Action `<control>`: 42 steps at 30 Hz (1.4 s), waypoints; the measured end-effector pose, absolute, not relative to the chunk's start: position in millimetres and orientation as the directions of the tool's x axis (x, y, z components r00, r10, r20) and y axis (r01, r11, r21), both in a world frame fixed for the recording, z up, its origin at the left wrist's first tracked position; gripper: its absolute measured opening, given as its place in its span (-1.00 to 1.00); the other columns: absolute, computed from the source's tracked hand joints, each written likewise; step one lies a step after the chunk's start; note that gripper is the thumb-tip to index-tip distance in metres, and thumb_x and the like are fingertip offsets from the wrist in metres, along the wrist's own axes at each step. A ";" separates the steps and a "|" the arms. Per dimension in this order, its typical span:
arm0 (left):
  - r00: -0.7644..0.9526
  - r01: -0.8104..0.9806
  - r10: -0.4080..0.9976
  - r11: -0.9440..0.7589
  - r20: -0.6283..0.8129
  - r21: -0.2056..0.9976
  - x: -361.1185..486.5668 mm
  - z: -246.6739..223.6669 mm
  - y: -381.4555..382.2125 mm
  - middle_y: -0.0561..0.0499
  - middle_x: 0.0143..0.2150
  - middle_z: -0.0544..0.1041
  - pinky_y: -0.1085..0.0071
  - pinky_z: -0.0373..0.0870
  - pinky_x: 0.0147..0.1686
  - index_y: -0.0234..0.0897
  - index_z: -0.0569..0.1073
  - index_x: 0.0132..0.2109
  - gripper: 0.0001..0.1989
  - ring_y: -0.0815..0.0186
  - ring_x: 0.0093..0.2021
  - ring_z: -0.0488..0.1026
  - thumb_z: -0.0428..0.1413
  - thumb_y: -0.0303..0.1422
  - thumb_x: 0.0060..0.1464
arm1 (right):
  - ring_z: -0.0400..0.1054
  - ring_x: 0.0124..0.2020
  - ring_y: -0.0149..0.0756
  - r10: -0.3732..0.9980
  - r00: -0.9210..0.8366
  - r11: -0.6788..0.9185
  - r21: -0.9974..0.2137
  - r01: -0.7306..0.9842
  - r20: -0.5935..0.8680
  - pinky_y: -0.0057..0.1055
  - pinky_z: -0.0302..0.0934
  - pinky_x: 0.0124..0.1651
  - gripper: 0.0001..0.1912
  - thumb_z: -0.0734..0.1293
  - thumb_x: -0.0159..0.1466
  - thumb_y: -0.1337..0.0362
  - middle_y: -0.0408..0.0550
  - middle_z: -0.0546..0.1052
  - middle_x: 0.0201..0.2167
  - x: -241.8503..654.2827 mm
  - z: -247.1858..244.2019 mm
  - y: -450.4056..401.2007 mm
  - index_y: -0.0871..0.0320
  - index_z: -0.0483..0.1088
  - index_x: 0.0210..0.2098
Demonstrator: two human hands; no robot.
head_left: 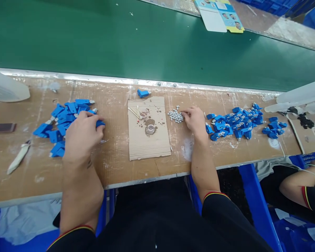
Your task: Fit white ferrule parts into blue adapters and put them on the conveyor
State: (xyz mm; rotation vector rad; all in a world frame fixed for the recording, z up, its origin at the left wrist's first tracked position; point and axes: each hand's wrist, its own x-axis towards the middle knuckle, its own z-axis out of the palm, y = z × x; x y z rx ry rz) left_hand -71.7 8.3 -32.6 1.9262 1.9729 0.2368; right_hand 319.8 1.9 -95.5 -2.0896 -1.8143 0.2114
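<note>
Right, I see my left hand [84, 131] pinching a blue piece [100, 123] beside the left blue heap [65, 117]; my right hand [194, 120] has its fingertips at the small grey parts [175, 116], grip unclear. Stained cardboard [149, 147] lies between on the brown worktop [115, 140], with a green belt [147, 45] beyond and a co-worker's arm [296, 183] near right.
</note>
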 end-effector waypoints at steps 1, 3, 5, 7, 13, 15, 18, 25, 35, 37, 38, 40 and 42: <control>0.006 0.917 0.991 0.047 -0.132 0.397 -70.9 -32.4 8.0 -0.23 0.13 0.50 -0.10 0.44 0.12 -0.25 0.58 -0.12 -0.81 -0.26 0.18 0.50 0.09 -0.33 0.22 | 0.42 -0.10 -0.02 0.982 0.152 -0.100 -0.367 0.925 0.115 -0.07 0.30 0.06 -0.78 0.34 0.37 0.29 0.07 0.63 -0.22 318.9 -96.2 3.7 0.04 0.68 -0.21; 0.014 0.881 0.998 0.019 -0.067 0.472 -69.6 -32.3 8.2 -0.22 0.12 0.51 -0.08 0.42 0.15 -0.26 0.59 -0.09 -0.78 -0.19 0.16 0.50 0.08 -0.30 0.24 | 0.41 -0.09 -0.01 0.985 0.144 -0.100 -0.368 0.924 0.095 -0.07 0.28 0.06 -0.80 0.33 0.36 0.32 0.08 0.62 -0.22 316.2 -96.9 5.5 0.07 0.63 -0.27; 0.012 0.823 1.000 -0.025 0.026 0.568 -69.4 -32.8 9.4 -0.20 0.09 0.55 -0.01 0.42 0.18 -0.27 0.60 -0.06 -0.75 -0.10 0.14 0.51 0.09 -0.30 0.25 | 0.41 -0.07 -0.01 0.984 0.158 -0.116 -0.376 0.919 0.082 -0.06 0.27 0.07 -0.82 0.31 0.35 0.35 0.11 0.61 -0.21 314.4 -96.1 4.8 0.09 0.56 -0.32; -0.001 0.751 0.995 -0.067 0.103 0.657 -70.5 -33.9 11.0 -0.16 0.05 0.59 0.06 0.44 0.15 -0.28 0.61 -0.04 -0.76 -0.01 0.09 0.53 0.13 -0.30 0.23 | 0.42 -0.07 -0.04 0.977 0.182 -0.118 -0.431 0.895 0.112 -0.07 0.27 0.07 -0.84 0.29 0.35 0.35 0.12 0.60 -0.19 314.7 -93.2 1.8 0.10 0.49 -0.33; -0.108 0.436 0.993 0.002 0.050 0.900 -55.7 -31.5 5.6 -0.01 -0.16 0.67 0.22 0.47 -0.08 -0.26 0.60 -0.02 -0.74 0.19 -0.18 0.52 0.30 -0.32 0.14 | 0.47 -0.26 -0.28 0.905 0.239 0.181 -0.828 0.531 0.351 -0.28 0.35 -0.17 -0.86 0.31 0.45 0.13 -0.10 0.57 -0.30 307.2 -71.2 -20.3 0.05 0.39 -0.20; -0.016 0.227 0.999 0.048 -0.045 0.973 -36.6 -26.0 -2.4 0.02 -0.22 0.67 0.26 0.50 -0.13 -0.24 0.57 0.02 -0.71 0.20 -0.17 0.54 0.31 -0.28 0.18 | 0.47 -0.30 -0.34 0.888 0.218 0.307 -0.876 0.372 0.405 -0.34 0.36 -0.26 -0.80 0.36 0.44 0.04 -0.15 0.56 -0.31 294.7 -62.1 -29.6 0.02 0.39 -0.18; 0.122 -0.033 0.980 0.164 -0.159 0.986 -4.7 -17.1 -17.7 0.02 -0.23 0.67 0.30 0.54 -0.18 -0.21 0.51 0.06 -0.67 0.21 -0.18 0.59 0.32 -0.20 0.23 | 0.47 -0.34 -0.38 0.878 0.197 0.400 -0.895 0.200 0.436 -0.38 0.38 -0.33 -0.75 0.41 0.42 -0.05 -0.20 0.54 -0.34 270.9 -50.1 -40.9 -0.05 0.43 -0.10; 0.318 -0.484 0.910 0.397 -0.266 0.780 18.3 -24.8 -40.5 0.05 -0.30 0.63 0.40 0.54 -0.32 -0.17 0.40 0.00 -0.56 0.32 -0.34 0.58 0.34 0.00 0.23 | 0.50 -0.44 -0.40 0.935 0.172 0.315 -0.949 0.000 0.311 -0.40 0.44 -0.42 -0.67 0.53 0.29 -0.13 -0.20 0.62 -0.42 228.1 -37.9 -53.6 -0.02 0.61 -0.21; 0.460 -0.592 0.880 0.403 -0.118 0.698 30.1 -44.4 -45.7 0.22 -0.52 0.36 0.57 0.25 -0.54 -0.28 0.56 -0.16 -0.36 0.54 -0.57 0.30 0.63 -0.08 -0.30 | 0.62 -0.32 -0.36 0.856 -0.024 0.506 -0.827 0.245 0.517 -0.39 0.53 -0.28 -0.90 0.43 0.46 0.22 -0.15 0.71 -0.31 199.8 -38.8 -63.1 -0.02 0.64 -0.12; 0.459 -0.522 0.879 0.383 -0.127 0.762 28.4 -48.9 -46.1 0.21 -0.57 0.38 0.57 0.24 -0.55 -0.30 0.56 -0.26 -0.47 0.53 -0.58 0.31 0.64 -0.23 -0.31 | 0.61 -0.26 -0.35 0.785 -0.085 0.601 -0.723 0.341 0.613 -0.38 0.53 -0.23 -0.89 0.41 0.47 0.28 -0.14 0.69 -0.28 197.2 -39.5 -62.5 -0.01 0.62 -0.11; 0.466 -0.496 0.874 0.389 -0.141 0.776 27.7 -50.7 -46.3 0.19 -0.59 0.40 0.55 0.25 -0.55 -0.31 0.55 -0.32 -0.51 0.51 -0.59 0.32 0.63 -0.22 -0.27 | 0.60 -0.25 -0.35 0.753 -0.106 0.633 -0.672 0.385 0.649 -0.38 0.52 -0.22 -0.89 0.41 0.47 0.30 -0.13 0.67 -0.28 196.1 -40.0 -62.1 0.00 0.62 -0.11; 0.478 -0.478 0.864 0.406 -0.157 0.778 27.2 -52.6 -46.6 0.13 -0.60 0.44 0.52 0.30 -0.54 -0.31 0.52 -0.39 -0.53 0.47 -0.58 0.38 0.58 -0.12 -0.17 | 0.57 -0.25 -0.35 0.711 -0.132 0.664 -0.596 0.453 0.691 -0.38 0.50 -0.23 -0.88 0.40 0.47 0.32 -0.12 0.63 -0.28 194.6 -41.2 -61.6 0.00 0.61 -0.10; 0.481 -0.488 0.862 0.415 -0.160 0.768 27.8 -51.7 -46.5 0.09 -0.60 0.47 0.51 0.34 -0.52 -0.32 0.52 -0.41 -0.51 0.43 -0.56 0.42 0.54 -0.04 -0.12 | 0.55 -0.27 -0.35 0.690 -0.151 0.676 -0.554 0.486 0.708 -0.37 0.49 -0.25 -0.86 0.38 0.48 0.33 -0.12 0.60 -0.30 194.1 -42.5 -61.3 0.01 0.61 -0.08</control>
